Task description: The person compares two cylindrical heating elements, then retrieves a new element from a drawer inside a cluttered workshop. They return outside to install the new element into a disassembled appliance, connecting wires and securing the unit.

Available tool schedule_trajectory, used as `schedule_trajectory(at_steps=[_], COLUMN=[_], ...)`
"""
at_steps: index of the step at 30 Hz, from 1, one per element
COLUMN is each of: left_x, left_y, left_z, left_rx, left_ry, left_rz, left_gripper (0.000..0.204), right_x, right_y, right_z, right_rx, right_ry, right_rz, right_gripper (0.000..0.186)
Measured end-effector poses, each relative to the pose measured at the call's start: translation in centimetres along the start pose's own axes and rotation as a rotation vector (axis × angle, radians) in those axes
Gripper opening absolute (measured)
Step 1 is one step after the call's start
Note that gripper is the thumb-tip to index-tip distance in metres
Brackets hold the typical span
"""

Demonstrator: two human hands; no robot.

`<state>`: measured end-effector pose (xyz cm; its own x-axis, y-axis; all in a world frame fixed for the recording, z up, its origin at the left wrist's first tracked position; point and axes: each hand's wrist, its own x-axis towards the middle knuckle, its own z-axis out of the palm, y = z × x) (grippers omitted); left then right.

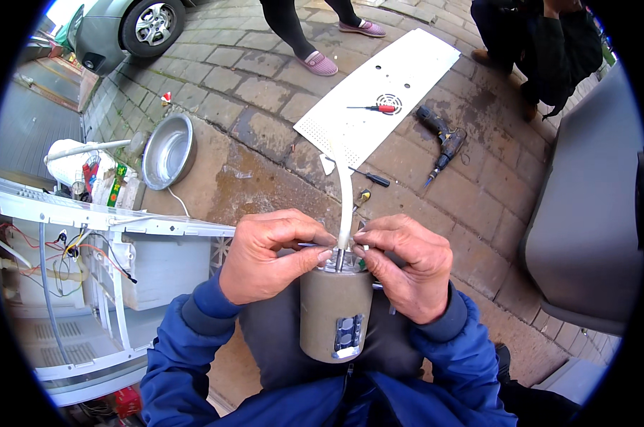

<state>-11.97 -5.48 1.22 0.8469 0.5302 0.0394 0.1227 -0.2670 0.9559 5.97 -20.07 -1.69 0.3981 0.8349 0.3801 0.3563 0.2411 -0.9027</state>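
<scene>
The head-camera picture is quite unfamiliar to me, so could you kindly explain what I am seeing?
There is no robot here: a person works with bare hands, filmed from a fisheye camera on their head, looking down, which bends straight edges. The left hand and right hand meet at the lower end of a pale hose, above a grey-brown cylinder at the lap. Exactly what the fingertips grip is too small to tell. On the paving ahead lie a white panel bearing a red-handled screwdriver, and a drill.
</scene>
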Motion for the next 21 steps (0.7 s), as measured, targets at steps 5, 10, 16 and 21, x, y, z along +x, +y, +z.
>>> schedule_trajectory(at_steps=[5, 10, 16, 21], left_x=[0.4, 1.0, 0.4, 0.2], left_y=[0.3, 0.5, 0.1, 0.2], left_z=[0.2, 0.2, 0.6, 0.8], left_rx=[0.125, 0.136, -0.329, -0.297], left_ry=[0.01, -0.052, 0.006, 0.028], left_rz=[0.09, 0.139, -0.146, -0.151], left_gripper=[0.019, 0.018, 0.026, 0.021], right_x=[0.1, -0.3, -0.3, -0.2], right_y=[0.0, -0.4, -0.2, 0.0], right_z=[0.5, 0.7, 0.7, 1.0], right_rx=[0.025, 0.14, 0.13, 0.093], right_ry=[0.018, 0.036, 0.048, 0.098], right_rz=[-0.019, 0.19, 0.122, 0.054], right_gripper=[0.019, 0.015, 0.015, 0.016])
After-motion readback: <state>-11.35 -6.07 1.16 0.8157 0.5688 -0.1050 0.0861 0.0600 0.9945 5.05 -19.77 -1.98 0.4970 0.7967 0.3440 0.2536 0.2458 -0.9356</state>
